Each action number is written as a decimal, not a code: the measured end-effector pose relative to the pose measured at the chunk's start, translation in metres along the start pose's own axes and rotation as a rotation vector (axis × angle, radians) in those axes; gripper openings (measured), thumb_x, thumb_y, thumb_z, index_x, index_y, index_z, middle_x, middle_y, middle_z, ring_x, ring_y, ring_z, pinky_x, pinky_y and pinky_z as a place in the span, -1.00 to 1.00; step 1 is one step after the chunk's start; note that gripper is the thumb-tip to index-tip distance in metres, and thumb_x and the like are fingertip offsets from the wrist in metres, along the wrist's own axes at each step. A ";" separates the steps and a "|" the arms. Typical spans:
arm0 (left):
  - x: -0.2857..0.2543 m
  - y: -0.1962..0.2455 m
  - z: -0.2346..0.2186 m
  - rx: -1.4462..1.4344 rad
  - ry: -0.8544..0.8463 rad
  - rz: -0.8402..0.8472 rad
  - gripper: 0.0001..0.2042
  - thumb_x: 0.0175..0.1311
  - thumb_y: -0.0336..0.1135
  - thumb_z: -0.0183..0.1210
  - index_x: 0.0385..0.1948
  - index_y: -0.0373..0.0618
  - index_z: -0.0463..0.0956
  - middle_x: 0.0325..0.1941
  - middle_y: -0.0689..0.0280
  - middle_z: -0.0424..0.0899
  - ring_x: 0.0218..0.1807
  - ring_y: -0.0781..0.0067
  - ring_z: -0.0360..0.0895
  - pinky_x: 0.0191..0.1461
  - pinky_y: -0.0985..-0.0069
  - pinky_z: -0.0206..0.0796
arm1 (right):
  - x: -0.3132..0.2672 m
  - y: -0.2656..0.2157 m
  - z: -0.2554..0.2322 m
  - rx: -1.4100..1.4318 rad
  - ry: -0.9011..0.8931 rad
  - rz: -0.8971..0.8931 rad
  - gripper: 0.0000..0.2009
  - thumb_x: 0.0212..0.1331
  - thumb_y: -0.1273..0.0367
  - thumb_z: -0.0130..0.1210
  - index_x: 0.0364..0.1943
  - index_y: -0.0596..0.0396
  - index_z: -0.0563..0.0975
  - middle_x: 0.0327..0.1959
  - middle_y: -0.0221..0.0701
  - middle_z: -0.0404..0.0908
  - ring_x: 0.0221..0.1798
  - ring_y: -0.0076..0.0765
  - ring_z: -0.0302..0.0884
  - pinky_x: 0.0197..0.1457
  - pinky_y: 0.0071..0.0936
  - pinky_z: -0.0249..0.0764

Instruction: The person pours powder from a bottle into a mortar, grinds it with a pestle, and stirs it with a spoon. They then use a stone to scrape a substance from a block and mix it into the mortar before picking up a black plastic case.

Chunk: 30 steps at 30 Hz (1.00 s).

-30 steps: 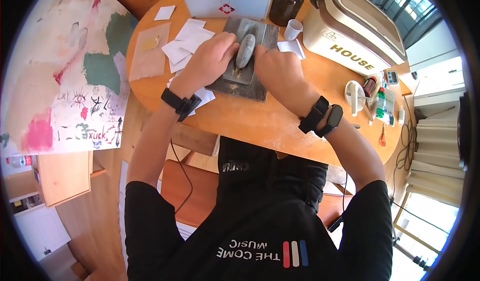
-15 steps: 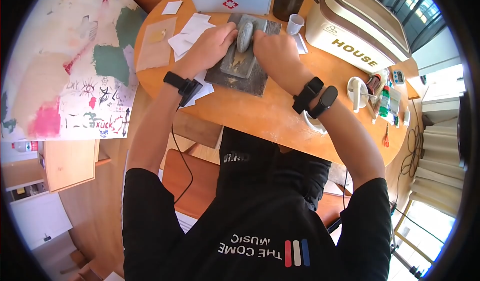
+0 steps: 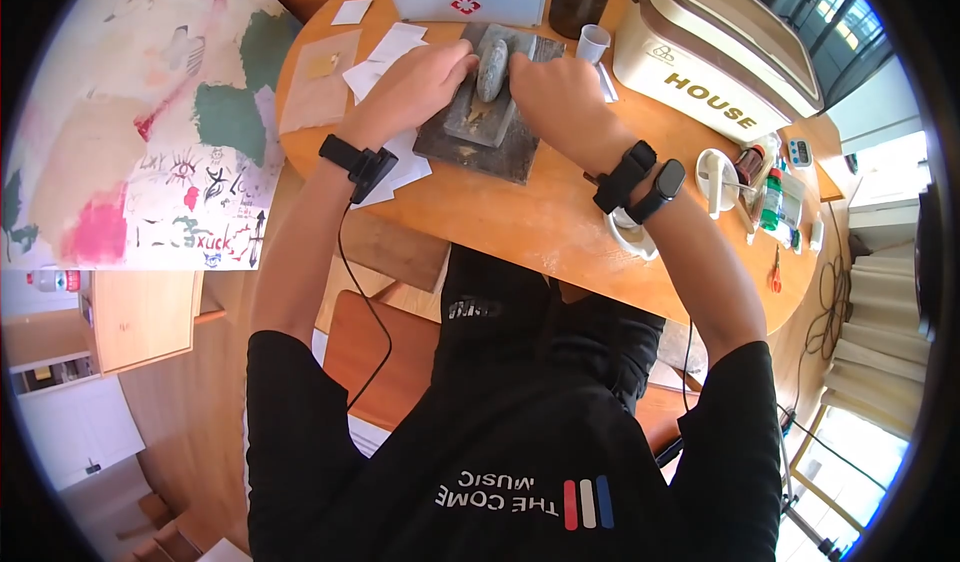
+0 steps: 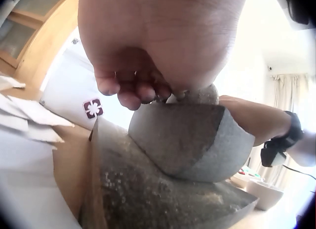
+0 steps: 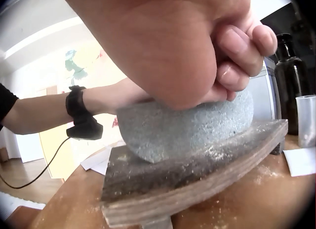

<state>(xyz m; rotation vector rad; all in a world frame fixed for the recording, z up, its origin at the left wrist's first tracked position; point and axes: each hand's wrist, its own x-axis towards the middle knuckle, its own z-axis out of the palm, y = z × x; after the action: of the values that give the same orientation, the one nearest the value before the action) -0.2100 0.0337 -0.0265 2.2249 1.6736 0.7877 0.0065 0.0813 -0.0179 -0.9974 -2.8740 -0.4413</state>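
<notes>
In the head view, an upright oval grey stone (image 3: 492,70) stands in a long grey stone trough (image 3: 477,126) on a dark board (image 3: 515,159). My left hand (image 3: 415,90) and right hand (image 3: 562,94) flank the oval stone, fingers curled at its two sides; whatever lies inside the fists is hidden. From the left wrist, curled fingers of my left hand (image 4: 158,46) show above the trough (image 4: 182,137), with part of the oval stone (image 4: 205,95) behind. From the right wrist, my right hand (image 5: 173,46) is closed just above the trough's speckled side (image 5: 187,130).
White papers (image 3: 400,37) lie left of the board, beside a translucent sheet (image 3: 318,87). Behind stand a silver case (image 3: 490,0), a brown bottle (image 3: 580,0), a small cup (image 3: 592,45) and a large cream box (image 3: 700,62). White bowl-like items (image 3: 634,238) and red scissors (image 3: 775,271) sit right.
Both hands and the oval stone have moved toward the trough's far end since the earliest frame. The head view has shifted a little, and a white item now shows beside my right wrist.
</notes>
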 end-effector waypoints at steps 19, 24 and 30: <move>0.010 -0.016 0.011 0.003 0.042 0.047 -0.76 0.59 -0.23 0.00 -0.22 -0.23 0.44 -0.30 -0.09 0.62 -0.15 -0.29 0.55 -0.10 -0.04 0.37 | 0.019 -0.001 0.015 -0.098 -0.073 0.027 -0.70 0.13 0.38 0.34 -0.09 0.14 0.55 -0.36 -0.44 0.77 -0.36 -0.34 0.81 -0.57 -0.27 0.53; 0.029 -0.014 0.000 0.079 -0.084 -0.039 -0.81 0.57 -0.29 0.02 -0.13 -0.25 0.49 -0.19 -0.14 0.65 -0.09 -0.28 0.56 -0.07 -0.01 0.39 | 0.024 0.007 0.022 -0.091 -0.082 0.051 -0.69 0.09 0.39 0.36 -0.10 0.14 0.56 -0.35 -0.46 0.77 -0.35 -0.34 0.81 -0.57 -0.27 0.54; -0.021 0.001 -0.010 0.035 -0.029 0.046 -0.82 0.56 -0.32 0.01 -0.15 -0.27 0.48 -0.23 -0.12 0.64 -0.12 -0.30 0.56 -0.08 0.01 0.38 | -0.010 -0.033 0.005 -0.021 -0.068 0.051 -0.75 0.15 0.36 0.32 -0.13 0.13 0.58 -0.37 -0.50 0.75 -0.33 -0.38 0.82 -0.54 -0.34 0.55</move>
<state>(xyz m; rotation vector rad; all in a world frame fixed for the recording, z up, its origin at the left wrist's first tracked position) -0.2191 0.0124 -0.0239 2.2949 1.6407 0.7383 -0.0058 0.0521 -0.0322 -1.1075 -2.9019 -0.4437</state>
